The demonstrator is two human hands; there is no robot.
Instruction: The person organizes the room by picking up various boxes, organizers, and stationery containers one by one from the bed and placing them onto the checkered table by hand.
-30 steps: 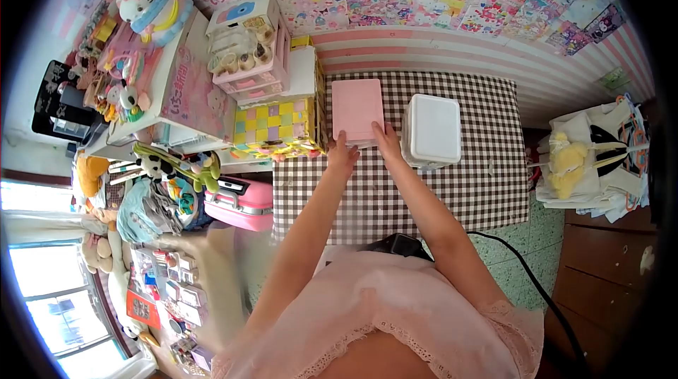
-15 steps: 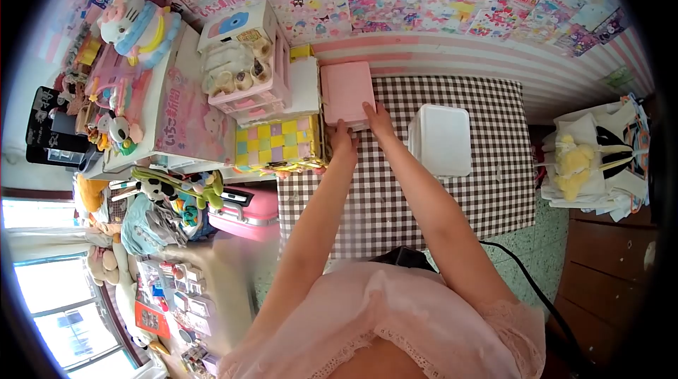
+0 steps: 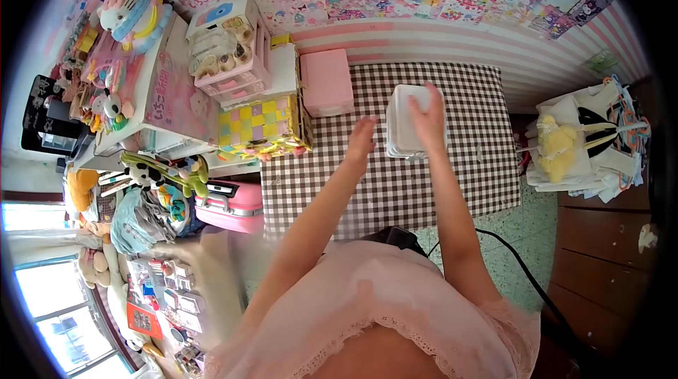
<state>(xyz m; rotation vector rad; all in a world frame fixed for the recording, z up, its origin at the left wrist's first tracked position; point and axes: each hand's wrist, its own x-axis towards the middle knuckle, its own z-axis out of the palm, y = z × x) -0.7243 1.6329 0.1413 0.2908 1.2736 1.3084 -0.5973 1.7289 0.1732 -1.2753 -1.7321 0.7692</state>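
On the checkered tablecloth (image 3: 466, 181), the pink box (image 3: 328, 84) stands at the far left corner beside the yellow woven box. To its right is the white lidded container (image 3: 404, 125). My right hand (image 3: 429, 119) lies over the right part of the container's lid, its fingers pointing away from me and the thumb apart from them. My left hand (image 3: 362, 140) is in the air over the cloth, between the two boxes, with nothing in it and its fingers apart.
The yellow woven box (image 3: 258, 126) and a small pink drawer unit (image 3: 236, 79) stand at the left. A pink suitcase (image 3: 233, 211) is below them. Clothes with a yellow plush (image 3: 556, 147) hang at the right. A black cable (image 3: 519, 260) runs down at the right.
Both hands have let go of the pink box, which sits in the far left corner. My right hand has moved right onto the white container; my left hand has drawn back slightly to the right.
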